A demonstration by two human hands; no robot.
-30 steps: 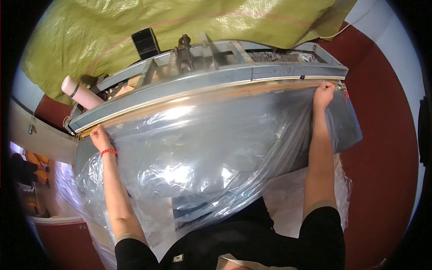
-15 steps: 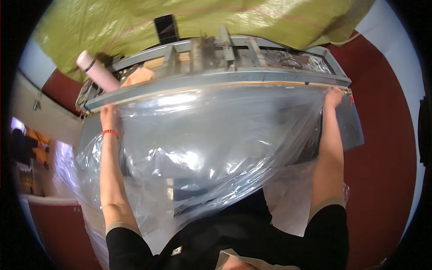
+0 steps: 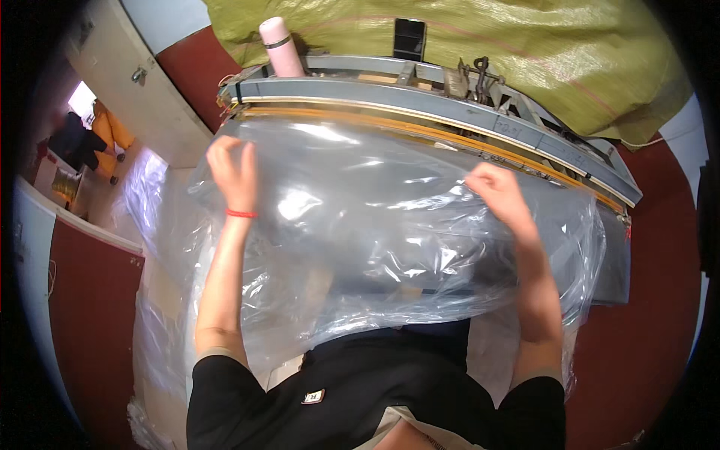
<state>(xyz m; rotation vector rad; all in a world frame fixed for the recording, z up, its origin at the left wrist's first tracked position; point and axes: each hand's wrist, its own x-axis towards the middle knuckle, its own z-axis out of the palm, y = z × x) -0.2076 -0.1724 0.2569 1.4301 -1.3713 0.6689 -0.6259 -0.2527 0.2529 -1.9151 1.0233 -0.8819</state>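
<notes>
A wide sheet of clear plastic film (image 3: 360,202) lies wrinkled over a grey tabletop and hangs toward my body. Over its left part is my left hand (image 3: 234,176), thumb and fingers apart, slightly blurred, with nothing held. My right hand (image 3: 496,191) has its fingers pinched on the film's far edge, right of the middle. Beyond both hands runs a long grey metal bar frame (image 3: 420,100). Below that bar, an orange strip (image 3: 450,139) shows along a narrow gap.
A pink bottle (image 3: 281,52) stands at the frame's left end. A dark phone-like slab (image 3: 409,39) rests against yellow-green woven sheeting (image 3: 570,67). More film (image 3: 161,315) trails on the floor at left, near an open door (image 3: 135,82).
Both hands have come back from the bar toward me, and the left has opened. The film's far edge is away from the bar on the right. My view has turned left.
</notes>
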